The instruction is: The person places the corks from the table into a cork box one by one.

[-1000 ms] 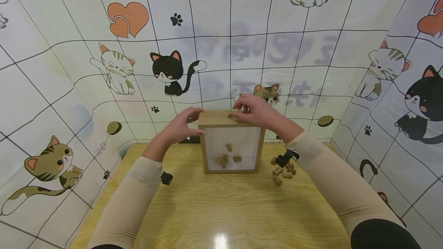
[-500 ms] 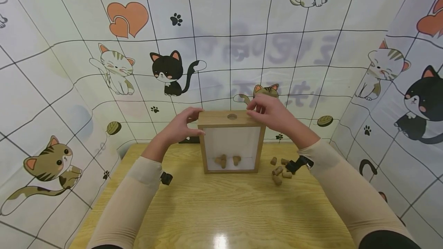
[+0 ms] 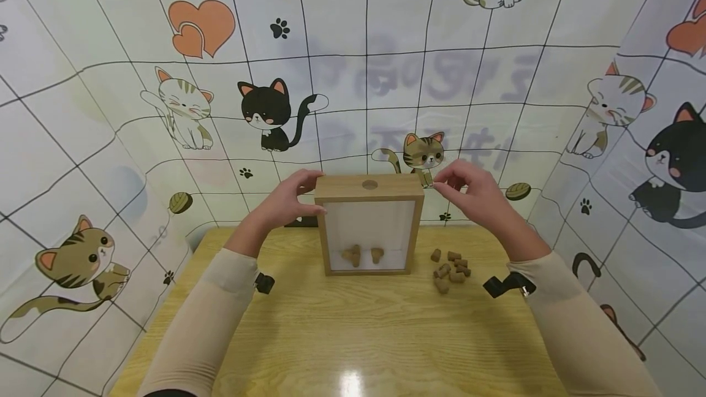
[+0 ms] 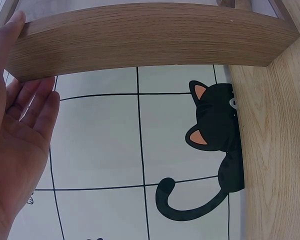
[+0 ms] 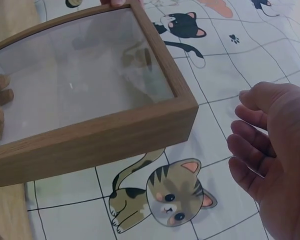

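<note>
Wood-grain table (image 3: 342,329): your left hand (image 3: 287,202) pinches wooden display box (image 3: 368,225); right hand (image 3: 474,193), empty, fingers loosely curled, now off its top; corks (image 3: 456,276) below them remain outside.

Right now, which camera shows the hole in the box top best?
Head: it looks down onto the box, so the whole hole shows with nothing over it. Left wrist shows the left side, no hole. Right wrist shows the clear front and right side, no hole either.
</note>
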Tool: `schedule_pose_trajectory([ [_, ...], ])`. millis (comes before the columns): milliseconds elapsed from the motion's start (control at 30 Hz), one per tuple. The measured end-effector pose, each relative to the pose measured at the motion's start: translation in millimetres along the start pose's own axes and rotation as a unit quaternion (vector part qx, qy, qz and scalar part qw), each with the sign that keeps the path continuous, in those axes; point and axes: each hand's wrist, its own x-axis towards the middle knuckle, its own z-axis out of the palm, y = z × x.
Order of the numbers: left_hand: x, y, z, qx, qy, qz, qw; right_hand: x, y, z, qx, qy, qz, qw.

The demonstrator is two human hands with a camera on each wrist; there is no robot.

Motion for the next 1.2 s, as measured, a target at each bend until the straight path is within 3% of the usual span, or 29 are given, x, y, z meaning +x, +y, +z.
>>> schedule_pose_trajectory([
  [167,0.7,-1.7,0.9,-0.002,0.0,0.002,1.0,-17.7,9,-1,-0.001,-0.002,0.04,0.9992],
  [600,0.6,-0.3,-0.4,0.002,0.0,-0.003,1.0,-58.8,30,8,-0.013,-0.011,0.081,0.9966],
  [1200,1.1,-2.5,-0.2,0.007,0.002,-0.001,1.0,-138.2,75,68,0.028,-0.07,0.148,0.9861],
])
